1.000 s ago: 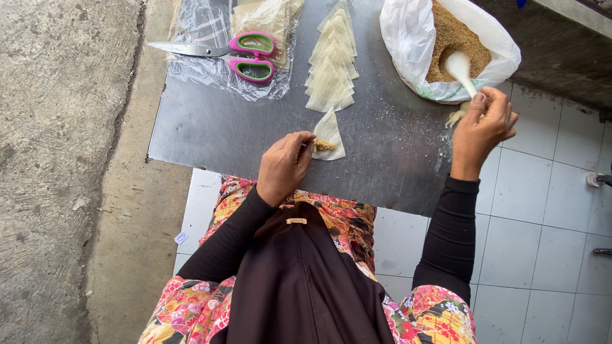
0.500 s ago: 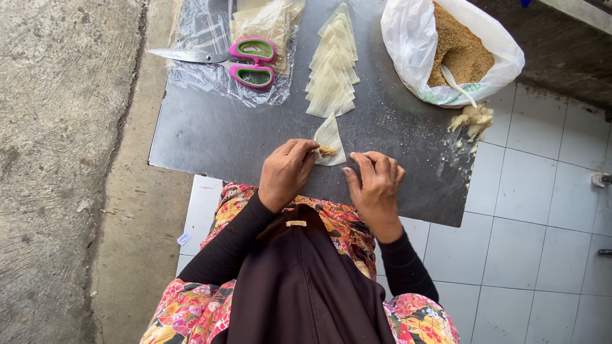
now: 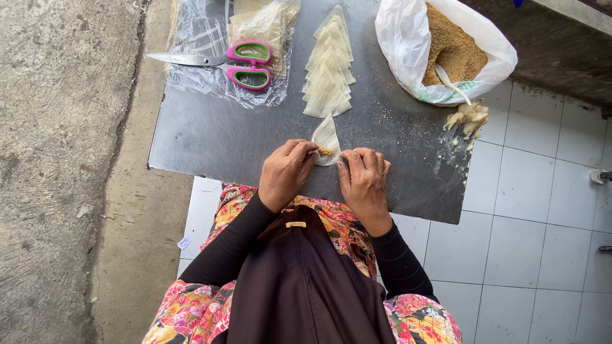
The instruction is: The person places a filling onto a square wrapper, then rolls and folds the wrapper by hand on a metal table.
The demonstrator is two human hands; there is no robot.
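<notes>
A pale triangular pastry wrapper [image 3: 326, 137] lies on the dark metal tray [image 3: 204, 137] near its front edge, with a small heap of brown filling at its lower end. My left hand [image 3: 285, 172] pinches the wrapper's left lower edge by the filling. My right hand [image 3: 363, 181] presses its fingertips on the wrapper's right lower corner. Both hands touch the same wrapper.
A row of overlapping cut wrappers [image 3: 328, 67] lies further back. Pink and green scissors [image 3: 220, 60] rest on clear plastic with more wrappers [image 3: 264, 22]. A white bag of brown filling [image 3: 446, 51] holds a white spoon [image 3: 451, 83]. A pale lumpy clump [image 3: 468, 118] sits beside it.
My right hand left the spoon in the bag, came back across the tray and settled on the wrapper. My left hand stayed on the wrapper.
</notes>
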